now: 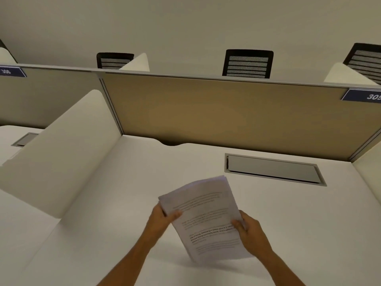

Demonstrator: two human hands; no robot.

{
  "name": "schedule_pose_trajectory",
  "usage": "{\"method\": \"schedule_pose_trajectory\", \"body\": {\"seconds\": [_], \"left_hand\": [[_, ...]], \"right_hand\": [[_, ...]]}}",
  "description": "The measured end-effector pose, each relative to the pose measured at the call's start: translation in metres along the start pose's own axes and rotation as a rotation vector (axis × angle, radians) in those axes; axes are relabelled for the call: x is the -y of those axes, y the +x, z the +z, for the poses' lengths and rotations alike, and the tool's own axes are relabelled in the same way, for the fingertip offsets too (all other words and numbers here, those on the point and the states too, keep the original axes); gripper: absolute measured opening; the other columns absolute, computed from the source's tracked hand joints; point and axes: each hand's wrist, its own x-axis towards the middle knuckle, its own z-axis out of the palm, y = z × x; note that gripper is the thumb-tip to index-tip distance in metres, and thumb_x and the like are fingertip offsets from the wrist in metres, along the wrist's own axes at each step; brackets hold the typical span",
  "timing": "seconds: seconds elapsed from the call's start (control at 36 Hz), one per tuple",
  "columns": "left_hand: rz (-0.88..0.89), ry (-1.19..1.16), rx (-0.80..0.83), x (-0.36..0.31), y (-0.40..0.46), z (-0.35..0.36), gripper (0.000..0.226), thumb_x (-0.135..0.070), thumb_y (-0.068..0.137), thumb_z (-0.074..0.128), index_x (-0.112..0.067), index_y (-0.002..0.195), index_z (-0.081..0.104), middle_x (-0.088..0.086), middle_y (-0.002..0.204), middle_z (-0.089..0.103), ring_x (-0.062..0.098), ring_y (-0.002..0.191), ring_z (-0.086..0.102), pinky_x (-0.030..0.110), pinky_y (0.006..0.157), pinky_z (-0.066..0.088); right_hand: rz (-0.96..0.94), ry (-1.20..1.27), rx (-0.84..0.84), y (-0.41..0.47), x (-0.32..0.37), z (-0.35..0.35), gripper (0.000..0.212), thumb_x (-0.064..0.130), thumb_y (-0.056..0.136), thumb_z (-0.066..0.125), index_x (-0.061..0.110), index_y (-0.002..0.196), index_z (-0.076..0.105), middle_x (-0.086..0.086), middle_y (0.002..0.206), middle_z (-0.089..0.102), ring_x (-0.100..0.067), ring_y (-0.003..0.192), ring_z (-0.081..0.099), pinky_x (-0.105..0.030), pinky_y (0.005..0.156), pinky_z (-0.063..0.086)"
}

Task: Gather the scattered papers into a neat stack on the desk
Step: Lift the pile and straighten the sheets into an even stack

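Note:
A bundle of printed papers (204, 215) is held over the white desk (127, 182), tilted, with its lower edge near the desk surface. My left hand (162, 219) grips the bundle's left edge, thumb on top of the top sheet. My right hand (250, 230) grips the right edge, thumb also on the printed face. The sheets lie together with edges slightly fanned at the top corner. No loose sheets show elsewhere on the desk.
A grey cable hatch (274, 169) is set into the desk at the back right. A tan partition (226, 114) closes the back and a white side divider (61, 153) stands at the left. Black mesh chairs (247, 64) stand beyond the partition.

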Motion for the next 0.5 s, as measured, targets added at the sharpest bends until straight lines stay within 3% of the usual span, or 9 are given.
{"method": "schedule_pose_trajectory", "body": {"seconds": [0.08,0.19,0.28,0.33,0.42,0.5], "left_hand": [[0.056,0.051,0.009,-0.032,0.010,-0.018,0.058,-0.025,0.065,0.087,-0.029,0.118,0.063,0.005,0.100,0.076,0.016,0.085,0.073,0.028,0.068,0.060],[0.069,0.233,0.182,-0.059,0.021,-0.032,0.044,-0.038,0.066,0.083,-0.033,0.108,0.071,0.003,0.102,0.077,0.023,0.090,0.075,0.031,0.077,0.062],[0.087,0.427,0.317,-0.064,0.025,-0.020,0.034,-0.037,0.071,0.080,-0.035,0.104,0.072,-0.009,0.103,0.076,0.017,0.092,0.074,0.027,0.077,0.062],[0.099,0.492,0.372,-0.060,0.024,-0.006,0.032,-0.036,0.073,0.080,-0.037,0.104,0.072,-0.014,0.101,0.076,0.011,0.093,0.073,0.021,0.074,0.060],[0.100,0.491,0.354,-0.048,0.021,0.015,0.020,-0.041,0.073,0.076,-0.042,0.093,0.074,-0.018,0.090,0.075,0.003,0.084,0.072,0.013,0.063,0.053],[0.076,0.411,0.238,-0.034,0.015,0.026,0.016,-0.038,0.075,0.071,-0.045,0.088,0.075,-0.019,0.083,0.074,-0.002,0.074,0.070,0.010,0.057,0.051]], "right_hand": [[-0.066,-0.140,0.058,0.009,0.015,-0.021,0.025,0.018,0.101,0.054,0.038,0.110,0.064,0.011,0.098,0.076,-0.006,0.082,0.073,-0.032,0.071,0.063],[-0.096,-0.423,0.136,0.016,0.038,-0.044,0.020,0.024,0.099,0.050,0.038,0.106,0.063,0.015,0.094,0.075,-0.008,0.080,0.071,-0.029,0.068,0.061],[-0.147,-0.647,0.188,0.018,0.056,-0.048,0.016,0.030,0.098,0.046,0.041,0.095,0.058,0.013,0.094,0.075,-0.009,0.077,0.069,-0.021,0.062,0.055],[-0.197,-0.741,0.220,0.018,0.064,-0.046,0.017,0.032,0.098,0.044,0.040,0.098,0.059,0.012,0.096,0.075,-0.010,0.079,0.069,-0.021,0.066,0.055],[-0.220,-0.793,0.254,0.019,0.068,-0.041,0.019,0.036,0.099,0.042,0.040,0.104,0.060,0.012,0.098,0.075,-0.009,0.079,0.070,-0.021,0.069,0.057],[-0.130,-0.591,0.282,0.018,0.062,-0.047,0.017,0.043,0.097,0.047,0.041,0.102,0.063,0.015,0.094,0.075,-0.006,0.078,0.072,-0.023,0.070,0.060]]}}
